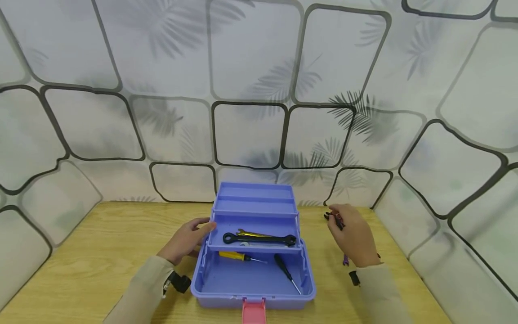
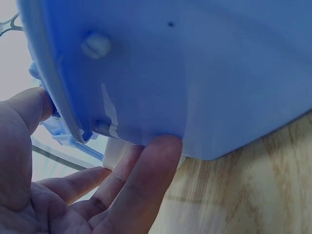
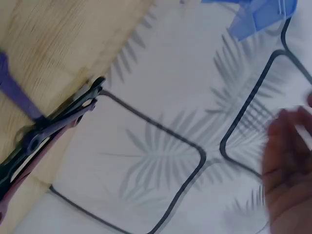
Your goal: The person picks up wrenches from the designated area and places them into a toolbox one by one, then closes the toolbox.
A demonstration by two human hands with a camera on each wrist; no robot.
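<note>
A lilac toolbox stands opened on the table, its tiers folded back. My left hand holds its left side, the thumb at the tray edge and a fingertip against the side wall. In the tray lie a black wrench and a gold wrench. Below are a yellow-handled screwdriver and a black-handled screwdriver. On the right, my right hand is near several purple, red and dark wrenches. In the right wrist view it is blurred, apart from them, its visible fingers holding nothing.
The wooden table meets a patterned wall covering at the back and on both sides. A pink latch hangs at the toolbox's front. A purple wrench end shows beside the right wrist.
</note>
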